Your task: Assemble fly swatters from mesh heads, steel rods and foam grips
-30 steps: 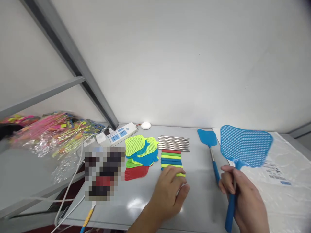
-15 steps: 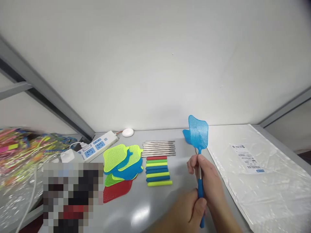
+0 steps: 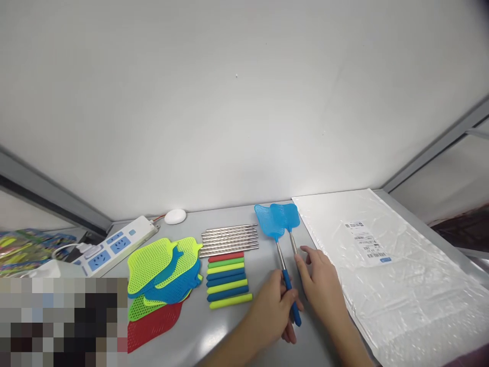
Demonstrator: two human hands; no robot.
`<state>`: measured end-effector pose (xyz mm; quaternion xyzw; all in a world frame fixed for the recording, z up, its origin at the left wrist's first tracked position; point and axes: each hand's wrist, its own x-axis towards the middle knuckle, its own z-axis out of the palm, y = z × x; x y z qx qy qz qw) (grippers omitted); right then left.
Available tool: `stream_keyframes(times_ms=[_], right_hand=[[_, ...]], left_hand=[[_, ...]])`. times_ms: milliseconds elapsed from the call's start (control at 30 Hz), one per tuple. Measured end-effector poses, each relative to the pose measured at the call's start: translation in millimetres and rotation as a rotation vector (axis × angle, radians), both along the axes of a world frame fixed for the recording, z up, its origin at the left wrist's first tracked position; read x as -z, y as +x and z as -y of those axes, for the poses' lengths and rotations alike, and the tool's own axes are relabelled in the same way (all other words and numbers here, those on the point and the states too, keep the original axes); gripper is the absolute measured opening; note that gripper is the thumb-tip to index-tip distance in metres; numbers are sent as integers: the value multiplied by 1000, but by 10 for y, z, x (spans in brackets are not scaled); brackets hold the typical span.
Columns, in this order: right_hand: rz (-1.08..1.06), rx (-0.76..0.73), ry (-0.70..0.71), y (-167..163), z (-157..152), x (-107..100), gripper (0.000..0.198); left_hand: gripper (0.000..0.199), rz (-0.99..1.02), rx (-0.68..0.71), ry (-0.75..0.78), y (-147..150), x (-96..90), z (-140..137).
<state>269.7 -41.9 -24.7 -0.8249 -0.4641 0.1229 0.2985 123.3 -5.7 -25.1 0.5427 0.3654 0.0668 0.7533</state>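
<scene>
My left hand (image 3: pixel 274 307) is closed around the dark blue grip of a fly swatter (image 3: pixel 269 223) with a light blue mesh head and a metal rod. Beside it, a second blue fly swatter (image 3: pixel 289 216) lies on the table, its head partly overlapping the first one's. My right hand (image 3: pixel 321 279) rests alongside that second swatter, fingers apart, the fingertips close to its rod; whether they touch it I cannot tell. The lower part of the second swatter is hidden behind the hands.
Left of my hands lie several coloured grips (image 3: pixel 227 285), a row of metal rods (image 3: pixel 229 240) and a pile of mesh swatter heads (image 3: pixel 151 262). A power strip (image 3: pixel 118 244) and a white oval device (image 3: pixel 175 216) sit farther left. A white plastic mailer (image 3: pixel 401 290) covers the right side.
The swatter, held upright in both hands before, has come down beside the other one. My right hand has let go of its rod. The view has shifted right.
</scene>
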Motion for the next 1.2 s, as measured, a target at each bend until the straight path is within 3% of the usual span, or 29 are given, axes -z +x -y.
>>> stream_keyframes(times_ms=[167,367,567,867,1200], right_hand=[[-1,43,-141,82,46,136,39],[94,-12,-55,60,70,212,31],[90,-15,-28,77,71,223,31],[98,-24,-30,102,42,227,31],[139,-96,-115,126,12,167,33]], left_hand=[[29,-164,85,45,130,-44,-164],[51,-507,357,685,249,-252,-313],[48,-641,354,977,395,-238,-376],[38,-753,381,1103,470,-164,-572],[38,-842,342,1086,587,-186,-589]])
